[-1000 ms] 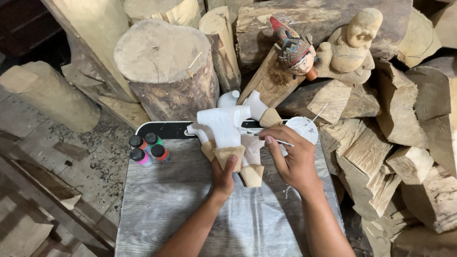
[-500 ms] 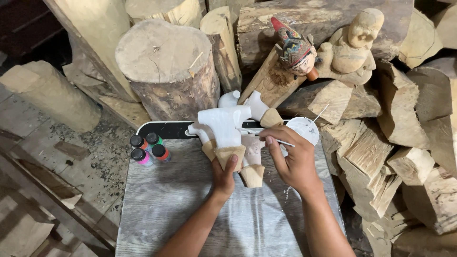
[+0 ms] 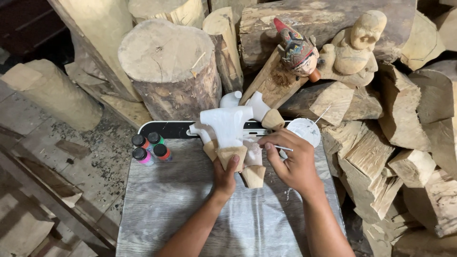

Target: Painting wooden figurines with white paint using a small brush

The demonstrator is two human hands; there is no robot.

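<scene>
Carved wooden figure (image 3: 233, 131), its upper body coated white and its leg ends bare wood, stood over the near edge of a grey wood-grain board (image 3: 181, 204), just in front of a large log stump (image 3: 169, 66). The left hand (image 3: 224, 177) gripped one bare-wood leg from below, thumb laid up against the wood and fingers closed round it. The right hand (image 3: 296, 164) lay just beside the figure on its right; its fingers were pinched shut on a thin brush (image 3: 282, 148), whose tip reached toward the white flank of the figure.

A small round dish of white paint (image 3: 304, 131) sat just beyond the right hand, at the far right corner of the board. Four small paint bottles (image 3: 151, 147) with dark caps stood clustered at the board's left edge, well apart from both hands. Behind the work, on stacked split logs (image 3: 381, 143), rested a painted carved head (image 3: 296, 50) and, beside it, an unpainted seated carving (image 3: 354, 45). Wood chips littered the floor (image 3: 62, 152) to the left.
</scene>
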